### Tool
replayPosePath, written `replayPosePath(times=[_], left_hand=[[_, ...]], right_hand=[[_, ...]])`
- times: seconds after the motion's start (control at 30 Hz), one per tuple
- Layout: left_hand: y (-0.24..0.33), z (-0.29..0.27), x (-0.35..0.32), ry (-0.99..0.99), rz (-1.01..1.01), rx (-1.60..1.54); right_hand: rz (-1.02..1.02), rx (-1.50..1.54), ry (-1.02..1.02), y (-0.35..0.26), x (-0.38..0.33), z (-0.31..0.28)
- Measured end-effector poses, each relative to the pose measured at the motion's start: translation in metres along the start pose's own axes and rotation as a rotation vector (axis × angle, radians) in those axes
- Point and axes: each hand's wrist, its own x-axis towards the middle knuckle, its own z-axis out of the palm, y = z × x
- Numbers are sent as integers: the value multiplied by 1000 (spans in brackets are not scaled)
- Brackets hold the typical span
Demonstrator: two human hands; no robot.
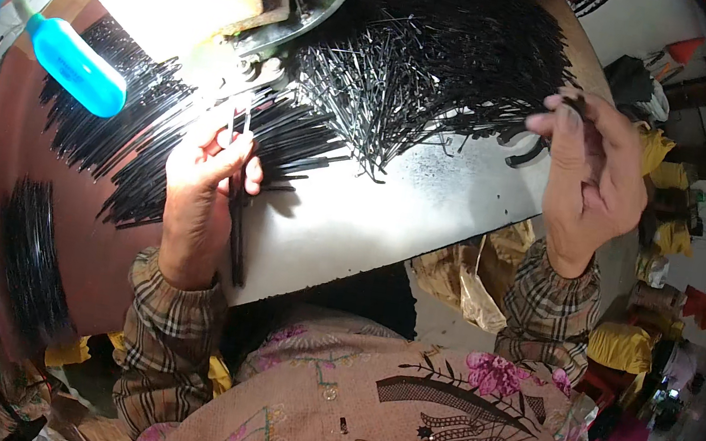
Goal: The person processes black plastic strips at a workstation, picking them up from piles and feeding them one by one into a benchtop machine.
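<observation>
My left hand (206, 177) is closed beside the brightly lit working end of a machine (252, 71). A thin black strip (237, 240) is gripped in it, its lower end hanging down past the palm. Two slim metal prongs (246, 120) stand by its fingertips; glare hides whether they belong to a tool or the machine. My right hand (594, 178) is raised over the right side of the table, thumb and fingers drawn together. A small dark bit shows at its fingertips, too small to name. Beside this hand is a curved black piece (525, 151).
A large heap of black strips (478, 40) covers the table's far side. More strips (107, 109) lie at the left, and a separate bundle (32, 257) rests on the brown surface. A blue bottle-shaped object (77, 66) hangs near the machine. Yellow bundles (621, 347) stand at the right.
</observation>
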Motion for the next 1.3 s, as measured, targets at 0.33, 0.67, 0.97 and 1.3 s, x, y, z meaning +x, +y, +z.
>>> replayPosePath(times=[0.33,0.67,0.97,1.3], left_hand=[[5,-4,9,-104,3,-22],[1,-13,11,-54,86,-115],[-1,-9,10,-8,102,-165],[-5,-6,10,30,55,-245]], right_hand=[[572,608,-676,-26,-14,135],[723,887,-512,-29,-32,175],[790,895,-525,-34,-31,168],[739,947,-504,-32,-36,174]])
